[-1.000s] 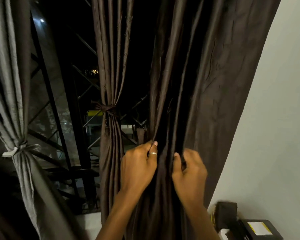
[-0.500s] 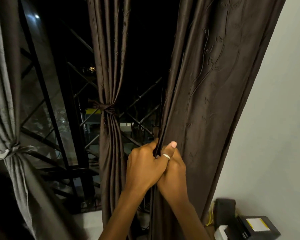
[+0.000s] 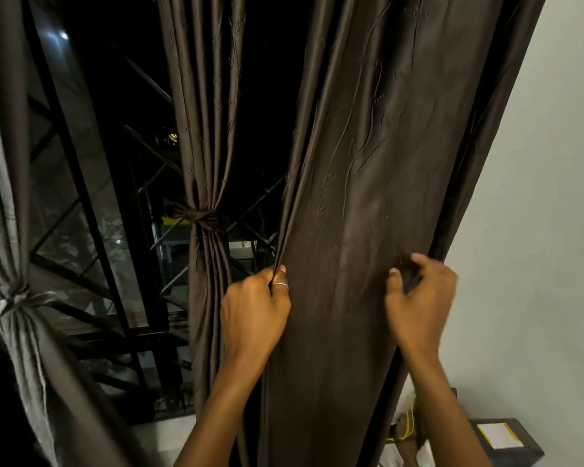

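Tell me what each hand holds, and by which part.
Both hold the brown curtain. The left hand pinches its left edge. The right hand, blurred, bunches the fabric near its right edge.

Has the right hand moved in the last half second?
Yes. The right hand has slid rightward across the brown curtain, away from the left hand, and now grips it near the white wall.

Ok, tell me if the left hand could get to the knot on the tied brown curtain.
Probably yes: the left hand grips the loose curtain just right of the knot, nothing between them.
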The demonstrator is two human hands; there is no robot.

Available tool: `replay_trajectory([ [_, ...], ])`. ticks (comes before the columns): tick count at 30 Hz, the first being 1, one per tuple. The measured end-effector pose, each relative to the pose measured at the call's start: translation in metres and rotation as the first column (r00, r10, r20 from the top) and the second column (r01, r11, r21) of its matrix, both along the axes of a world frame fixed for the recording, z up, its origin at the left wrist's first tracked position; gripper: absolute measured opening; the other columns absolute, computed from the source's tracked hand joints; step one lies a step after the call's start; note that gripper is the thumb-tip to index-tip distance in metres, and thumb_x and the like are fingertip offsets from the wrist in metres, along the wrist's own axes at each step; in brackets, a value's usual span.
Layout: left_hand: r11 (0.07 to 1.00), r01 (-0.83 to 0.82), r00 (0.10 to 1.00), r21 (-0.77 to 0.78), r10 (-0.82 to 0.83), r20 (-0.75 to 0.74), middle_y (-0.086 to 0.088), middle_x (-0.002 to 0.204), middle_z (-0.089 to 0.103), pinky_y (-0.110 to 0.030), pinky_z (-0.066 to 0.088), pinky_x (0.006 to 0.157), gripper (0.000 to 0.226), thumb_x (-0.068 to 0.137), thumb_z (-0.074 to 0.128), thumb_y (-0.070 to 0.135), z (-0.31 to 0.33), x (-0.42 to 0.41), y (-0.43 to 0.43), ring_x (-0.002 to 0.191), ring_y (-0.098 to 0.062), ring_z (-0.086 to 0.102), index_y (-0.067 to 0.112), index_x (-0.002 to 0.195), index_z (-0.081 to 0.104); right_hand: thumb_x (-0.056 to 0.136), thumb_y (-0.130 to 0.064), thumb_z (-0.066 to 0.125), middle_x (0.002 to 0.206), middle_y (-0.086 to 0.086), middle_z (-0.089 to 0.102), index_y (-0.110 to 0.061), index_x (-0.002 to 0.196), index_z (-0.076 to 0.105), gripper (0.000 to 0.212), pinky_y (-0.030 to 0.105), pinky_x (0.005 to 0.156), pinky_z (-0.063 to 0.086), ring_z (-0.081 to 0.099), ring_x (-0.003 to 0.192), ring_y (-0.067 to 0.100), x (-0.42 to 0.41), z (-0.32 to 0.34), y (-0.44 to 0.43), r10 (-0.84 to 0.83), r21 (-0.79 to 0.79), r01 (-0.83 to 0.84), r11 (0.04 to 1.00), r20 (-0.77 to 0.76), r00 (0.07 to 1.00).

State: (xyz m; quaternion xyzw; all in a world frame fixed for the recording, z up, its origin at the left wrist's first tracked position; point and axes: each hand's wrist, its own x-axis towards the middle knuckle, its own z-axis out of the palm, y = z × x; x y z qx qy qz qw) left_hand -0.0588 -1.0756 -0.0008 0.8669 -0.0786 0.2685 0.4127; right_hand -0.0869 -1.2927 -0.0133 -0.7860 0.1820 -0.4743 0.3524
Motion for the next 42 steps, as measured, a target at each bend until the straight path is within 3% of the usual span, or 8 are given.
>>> replay_trajectory([
  [4,0.998,0.02,1.0,-0.055,-0.019,0.01,0.005,0.04,0.044,-0.025,0.032,0.04,0.046,0.102,0.054,0.036,-0.002,0.008,0.01,0.036,-0.01,0.046,0.025,0.057,0.052,0.085,-0.03,0.083,0.141,0.012,0.05,-0.013,0.142,0.045,0.071,0.046,0.107,0.048,0.053,0.126,0.028,0.001,0.02,-0.032,0.036,0.147,-0.02,0.989,-0.106,0.994],
  [10,1.0,-0.004,1.0,-0.028,0.005,0.025,0.004,0.042,0.046,-0.033,0.041,0.041,0.044,0.101,0.053,0.038,-0.003,0.011,0.013,0.038,-0.012,0.048,0.022,0.06,0.056,0.09,-0.023,0.076,0.1,-0.005,0.07,-0.02,0.124,0.062,0.036,0.034,0.097,0.054,0.064,0.093,0.002,-0.004,0.014,-0.029,0.262,0.242,-0.225,0.944,-0.132,0.956],
  [18,0.998,0.027,0.999,-0.051,-0.026,0.025,0.004,0.041,0.044,-0.029,0.035,0.039,0.045,0.101,0.052,0.037,-0.003,0.01,0.019,0.036,-0.013,0.045,0.022,0.059,0.055,0.086,-0.037,0.079,0.131,-0.007,0.061,-0.022,0.142,0.049,0.065,0.035,0.099,0.053,0.062,0.112,0.015,0.012,0.018,-0.021,0.386,0.318,-0.33,0.889,-0.132,0.913],
  [23,0.999,0.021,1.0,-0.034,-0.021,0.023,0.004,0.04,0.045,-0.026,0.032,0.041,0.043,0.101,0.052,0.038,0.0,0.007,0.022,0.037,-0.012,0.046,0.021,0.063,0.061,0.093,-0.03,0.072,0.101,-0.007,0.071,-0.022,0.109,0.067,0.018,0.038,0.094,0.058,0.069,0.094,0.014,0.016,0.018,-0.029,0.38,0.247,-0.33,0.911,-0.192,0.905],
  [27,0.999,0.026,1.0,-0.032,-0.025,0.016,0.005,0.039,0.042,-0.027,0.032,0.039,0.046,0.101,0.052,0.038,-0.001,0.005,0.019,0.035,-0.012,0.044,0.022,0.059,0.054,0.095,-0.028,0.07,0.083,-0.001,0.066,-0.017,0.084,0.063,0.017,0.031,0.077,0.056,0.062,0.075,0.008,0.006,0.003,-0.014,0.158,0.1,-0.146,0.984,-0.114,0.981],
  [33,0.996,0.083,0.996,-0.032,-0.081,0.048,0.008,0.04,0.04,-0.026,0.03,0.039,0.042,0.101,0.052,0.037,-0.006,0.003,0.003,0.034,-0.009,0.04,0.023,0.062,0.057,0.092,-0.013,0.073,0.095,-0.003,0.06,-0.007,0.099,0.071,0.009,0.003,0.075,0.04,0.057,0.077,0.009,-0.014,-0.019,0.044,0.099,-0.116,-0.088,0.989,0.098,0.99],
  [37,0.995,0.101,0.989,0.026,-0.103,0.103,0.01,0.055,0.049,-0.025,0.032,0.046,0.042,0.101,0.053,0.038,-0.01,0.0,-0.013,0.047,-0.006,0.048,0.025,0.061,0.052,0.091,-0.005,0.073,0.106,0.004,0.066,-0.004,0.107,0.073,0.016,0.015,0.075,0.053,0.063,0.085,0.008,-0.005,-0.025,0.078,0.235,-0.192,-0.208,0.959,0.129,0.963],
  [42,0.97,0.244,0.966,-0.012,-0.242,0.097,0.014,0.094,0.065,-0.001,0.041,0.067,0.031,0.104,0.049,0.034,-0.015,0.0,-0.022,0.075,0.009,0.057,0.019,0.096,0.076,0.094,-0.002,0.068,0.11,-0.002,0.069,-0.006,0.114,0.073,0.021,0.014,0.08,0.054,0.066,0.093,0.002,0.0,-0.026,0.095,0.386,-0.114,-0.373,0.921,0.125,0.914],
])
